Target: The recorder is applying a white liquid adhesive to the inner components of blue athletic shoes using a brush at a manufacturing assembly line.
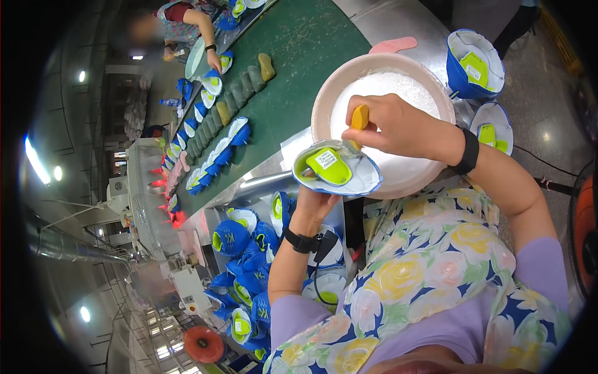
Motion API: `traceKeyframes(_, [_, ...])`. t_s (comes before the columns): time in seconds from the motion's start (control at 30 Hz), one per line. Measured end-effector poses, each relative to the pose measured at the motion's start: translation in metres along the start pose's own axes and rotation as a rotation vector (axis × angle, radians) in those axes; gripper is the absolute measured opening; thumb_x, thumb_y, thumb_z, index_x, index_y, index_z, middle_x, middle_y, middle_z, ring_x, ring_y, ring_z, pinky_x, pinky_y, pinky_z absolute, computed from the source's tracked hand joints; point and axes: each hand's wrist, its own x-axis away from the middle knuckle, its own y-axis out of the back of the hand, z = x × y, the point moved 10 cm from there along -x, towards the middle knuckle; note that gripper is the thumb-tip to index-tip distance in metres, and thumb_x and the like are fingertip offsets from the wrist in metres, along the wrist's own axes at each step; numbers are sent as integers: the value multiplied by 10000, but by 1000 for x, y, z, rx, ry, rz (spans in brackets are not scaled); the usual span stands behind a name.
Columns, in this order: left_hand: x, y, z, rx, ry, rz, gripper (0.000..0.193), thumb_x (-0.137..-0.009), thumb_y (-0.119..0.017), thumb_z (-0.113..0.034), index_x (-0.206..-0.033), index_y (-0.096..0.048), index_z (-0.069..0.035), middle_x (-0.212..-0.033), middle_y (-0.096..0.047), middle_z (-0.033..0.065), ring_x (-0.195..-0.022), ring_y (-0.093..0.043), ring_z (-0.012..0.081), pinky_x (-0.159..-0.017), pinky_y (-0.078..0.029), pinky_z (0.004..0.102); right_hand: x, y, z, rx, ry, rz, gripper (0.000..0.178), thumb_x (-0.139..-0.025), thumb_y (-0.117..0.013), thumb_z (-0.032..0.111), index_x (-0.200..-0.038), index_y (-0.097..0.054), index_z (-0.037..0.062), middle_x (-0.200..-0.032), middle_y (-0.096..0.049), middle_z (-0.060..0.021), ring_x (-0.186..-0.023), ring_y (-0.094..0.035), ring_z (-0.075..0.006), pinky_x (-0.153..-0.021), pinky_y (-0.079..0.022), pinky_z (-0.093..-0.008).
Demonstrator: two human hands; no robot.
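Observation:
My left hand [316, 202] holds up a shoe upper [367, 176] from below, its opening facing me. The upper has a white inner lining, a blue edge and a lime-green tongue with a white label. My right hand [398, 124] is closed round the yellow handle of a brush [359, 117]. The brush's lower end meets the upper's far rim; its bristles are mostly hidden. Just beyond both hands is a pale pink basin [324, 93] of white paste or powder, partly covered by my right hand and the upper.
A pink scoop-like handle [392, 45] lies at the basin's far rim. Blue uppers [470, 65] stand on the right; more uppers [249, 255] are heaped at left. A green conveyor belt [305, 56] carries uppers and grey-green shoe lasts [240, 93]. Another person's hand [213, 61] reaches over it.

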Motion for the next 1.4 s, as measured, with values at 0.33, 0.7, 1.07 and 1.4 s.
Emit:
traceKeyframes(0.33, [-1, -14, -47, -400, -212, -98, 531, -953, -564, -332, -1404, -458, -71, -1344, -566, 116, -1212, -572, 259, -1000, -493, 418, -3, 20, 10, -87, 44, -111, 181, -884, -711, 173, -966, -622, 39, -906, -665, -109, -784, -666, -224, -650, -512, -292])
traceKeyframes(0.7, [5, 38, -146, -1195, -1020, -183, 302, -935, -514, -12, -1233, -503, -60, -1110, -626, 94, -911, -670, 242, -652, -581, 346, -5, 18, -28, -23, -221, -167, 235, -850, -745, 216, -871, -641, 7, -693, -653, -100, -587, -621, -174, -562, -471, -282])
traceKeyframes(1.07, [-92, 268, -281, -399, -722, -614, 568, -960, -475, 14, -1455, -281, -187, -1153, -571, 119, -955, -624, 276, -822, -562, 405, 48, 13, -80, -227, -653, -140, 116, -886, -666, 56, -950, -596, -11, -860, -632, -67, -729, -623, -123, -666, -493, -225])
traceKeyframes(1.4, [58, 217, -299, -931, -488, -688, 382, -939, -621, -178, -1274, -549, -11, -1166, -639, 128, -977, -658, 197, -843, -543, 324, 42, 6, -83, -172, -619, -81, 106, -944, -622, 85, -987, -587, -6, -900, -612, -51, -735, -602, -97, -678, -491, -216])
